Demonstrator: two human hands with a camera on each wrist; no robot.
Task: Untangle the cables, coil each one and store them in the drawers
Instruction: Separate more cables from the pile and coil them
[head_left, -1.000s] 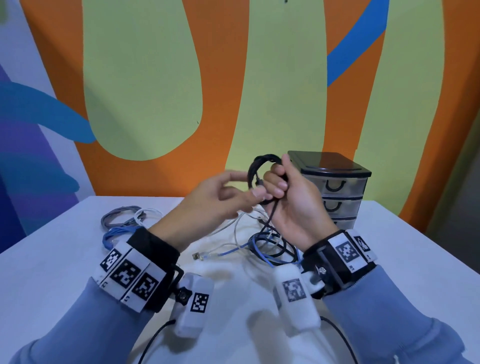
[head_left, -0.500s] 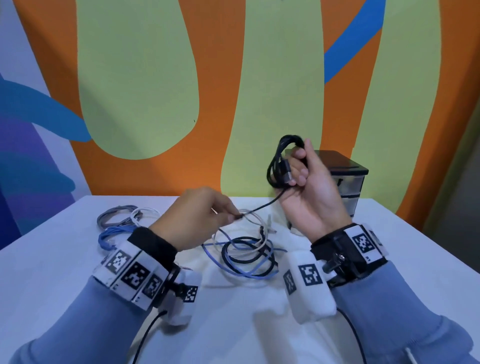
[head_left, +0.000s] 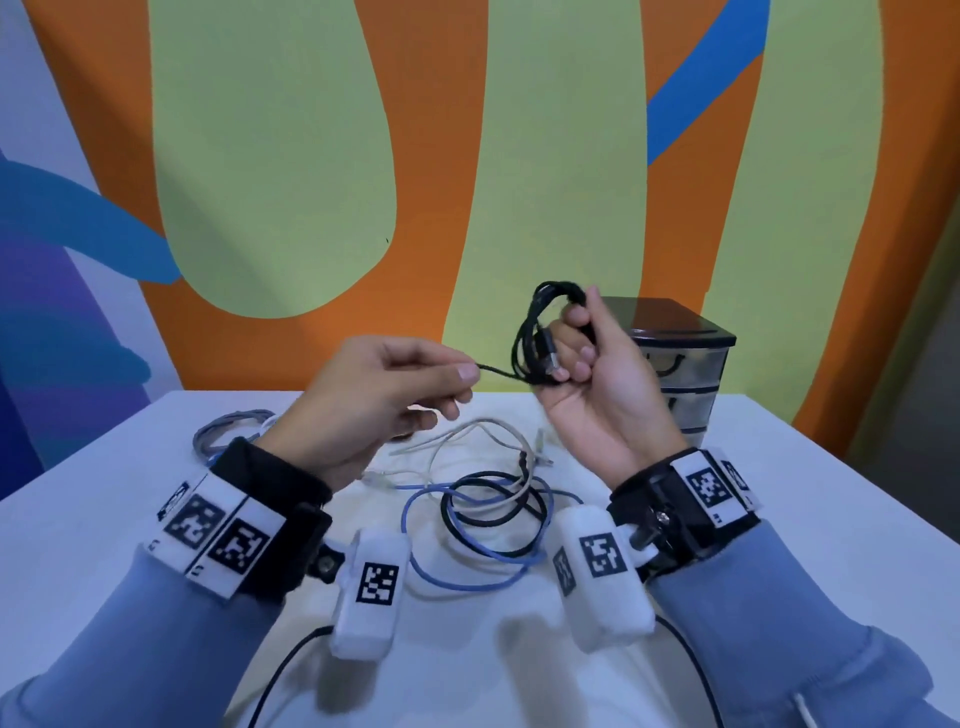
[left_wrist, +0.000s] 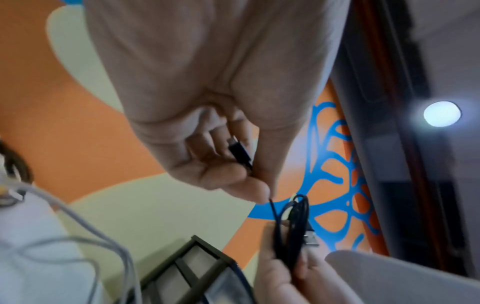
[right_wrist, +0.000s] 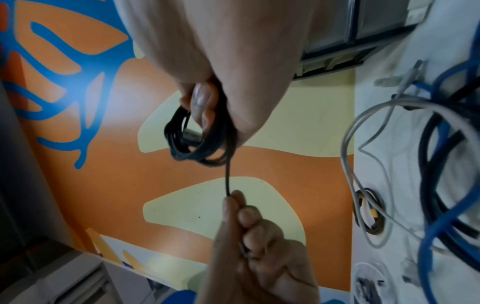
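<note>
The fingers of the right hand (head_left: 597, 384) are curling around a small black coil (head_left: 545, 332), holding its loops together above the table, and the left hand (head_left: 374, 395) is pinching the free tail of the same black cable (head_left: 498, 371) between thumb and forefinger, with the end plug lying inside its palm. I am thinking the risk is here: the tail between both hands is short and nearly tight, so a strong pull may be dragging a loop out of the coil, or the loops may be springing open if the right fingers are loosening. Below the hands, a tangle of blue, black and white cables (head_left: 488, 514) is lying on the white table (head_left: 831, 519), well away from its edges. The drawer unit (head_left: 680, 364) is standing just behind the right hand, with its drawers looking closed, so one must be opened first.
</note>
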